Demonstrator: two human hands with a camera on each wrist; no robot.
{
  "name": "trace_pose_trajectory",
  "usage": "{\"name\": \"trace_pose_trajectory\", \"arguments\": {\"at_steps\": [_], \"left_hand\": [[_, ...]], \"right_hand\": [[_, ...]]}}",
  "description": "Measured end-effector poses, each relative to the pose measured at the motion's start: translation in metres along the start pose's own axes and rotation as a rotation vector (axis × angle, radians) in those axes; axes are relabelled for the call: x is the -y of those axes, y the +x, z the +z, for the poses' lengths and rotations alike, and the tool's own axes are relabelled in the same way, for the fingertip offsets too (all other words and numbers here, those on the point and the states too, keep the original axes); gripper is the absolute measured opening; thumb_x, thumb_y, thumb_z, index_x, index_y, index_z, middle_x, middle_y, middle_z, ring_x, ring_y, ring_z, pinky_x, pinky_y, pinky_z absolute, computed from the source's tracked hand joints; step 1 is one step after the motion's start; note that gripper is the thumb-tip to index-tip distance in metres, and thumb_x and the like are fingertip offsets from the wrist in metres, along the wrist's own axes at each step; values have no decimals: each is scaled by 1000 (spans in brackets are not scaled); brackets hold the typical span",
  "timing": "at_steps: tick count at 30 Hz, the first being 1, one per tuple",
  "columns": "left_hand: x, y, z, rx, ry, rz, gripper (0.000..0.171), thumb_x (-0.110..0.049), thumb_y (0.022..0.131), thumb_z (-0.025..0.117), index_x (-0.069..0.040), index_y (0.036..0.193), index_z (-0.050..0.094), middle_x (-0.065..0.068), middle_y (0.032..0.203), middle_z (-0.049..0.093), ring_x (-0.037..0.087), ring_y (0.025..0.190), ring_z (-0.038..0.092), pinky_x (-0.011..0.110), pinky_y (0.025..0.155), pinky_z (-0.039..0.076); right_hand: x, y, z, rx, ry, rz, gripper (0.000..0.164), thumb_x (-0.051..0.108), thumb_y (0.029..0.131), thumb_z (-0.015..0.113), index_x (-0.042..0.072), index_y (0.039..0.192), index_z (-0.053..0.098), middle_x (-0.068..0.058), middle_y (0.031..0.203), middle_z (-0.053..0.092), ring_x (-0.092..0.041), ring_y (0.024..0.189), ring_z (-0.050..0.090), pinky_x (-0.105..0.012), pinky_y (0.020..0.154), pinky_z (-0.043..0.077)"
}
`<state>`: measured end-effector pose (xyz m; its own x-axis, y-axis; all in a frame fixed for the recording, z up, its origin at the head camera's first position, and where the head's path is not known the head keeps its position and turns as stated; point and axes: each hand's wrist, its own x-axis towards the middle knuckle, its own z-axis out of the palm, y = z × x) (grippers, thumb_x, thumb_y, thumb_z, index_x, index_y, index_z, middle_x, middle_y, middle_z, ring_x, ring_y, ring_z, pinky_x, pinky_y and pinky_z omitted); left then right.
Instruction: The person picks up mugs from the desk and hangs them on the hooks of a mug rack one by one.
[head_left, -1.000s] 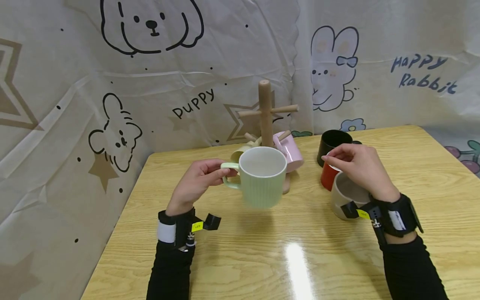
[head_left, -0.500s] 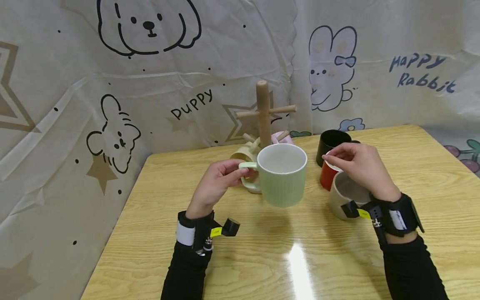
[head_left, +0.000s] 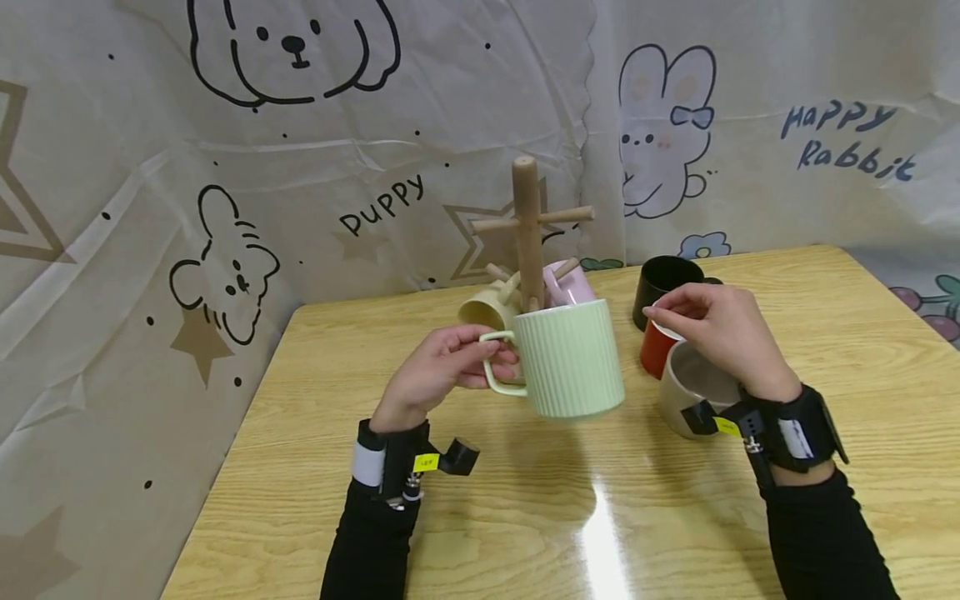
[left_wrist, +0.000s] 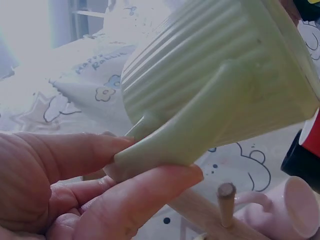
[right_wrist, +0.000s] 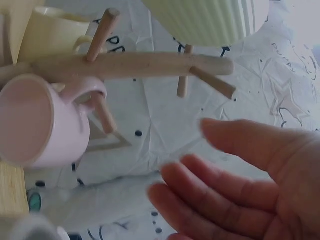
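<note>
My left hand (head_left: 442,367) pinches the handle of a pale green ribbed mug (head_left: 570,358) between thumb and fingers. The mug hangs above the table in front of a wooden mug tree (head_left: 527,225), its opening tipped away from the head camera so the inside is hidden. In the left wrist view the thumb and a finger press the handle (left_wrist: 175,132) from both sides. Over a red mug (head_left: 656,350) and a beige mug (head_left: 681,400) hovers my right hand (head_left: 723,337). Its thumb and loosely bent fingers are apart in the right wrist view, with nothing between them.
A pink mug (right_wrist: 70,130) and a pale yellow mug (right_wrist: 55,32) hang from the tree's lower pegs. The upper pegs (head_left: 566,215) stick out bare. Behind the red mug stands a black mug (head_left: 660,279). A printed cloth (head_left: 360,150) backs the wooden table (head_left: 300,508).
My left hand has carried the green mug to the right, then tilted it so its opening turned away from view. The right hand has stayed in place.
</note>
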<state>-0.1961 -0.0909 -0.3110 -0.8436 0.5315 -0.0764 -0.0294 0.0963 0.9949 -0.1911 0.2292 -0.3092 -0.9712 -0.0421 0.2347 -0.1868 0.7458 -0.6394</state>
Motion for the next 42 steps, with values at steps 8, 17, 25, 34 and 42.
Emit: {"name": "trace_pose_trajectory", "arguments": {"at_steps": [8,17,25,34,42], "left_hand": [[-4,-4,2,20,44,14,28,-17,96,47,3,115,55,18,108,65,22,94,66,31,78,55],[-5,-5,3,26,45,39,28,-16,96,47,4,115,55,16,106,66,25,95,66,32,79,55],[-4,-5,2,27,59,55,28,-16,96,48,4,116,54,16,107,66,26,96,66,34,80,54],[-2,-2,-1,15,98,47,28,-16,96,49,3,115,54,23,112,62,13,89,66,33,80,54],[0,0,-5,-11,145,37,27,-14,92,55,4,112,57,20,109,63,20,92,65,38,82,54]], "right_hand": [[26,-16,3,302,627,-30,69,28,91,58,12,146,20,-17,147,30,-34,133,33,-30,99,42],[58,-32,41,416,864,71,98,28,80,68,20,148,-2,-18,139,27,-31,118,34,-41,92,40],[62,-29,54,321,839,125,97,16,77,71,20,147,5,-16,131,36,-27,109,42,-34,84,45],[58,-27,64,283,823,59,72,12,75,73,8,133,30,-13,118,47,-22,101,51,-36,82,48],[58,-27,65,281,810,66,72,13,75,73,6,133,31,-15,119,47,-23,102,51,-36,82,48]]}}
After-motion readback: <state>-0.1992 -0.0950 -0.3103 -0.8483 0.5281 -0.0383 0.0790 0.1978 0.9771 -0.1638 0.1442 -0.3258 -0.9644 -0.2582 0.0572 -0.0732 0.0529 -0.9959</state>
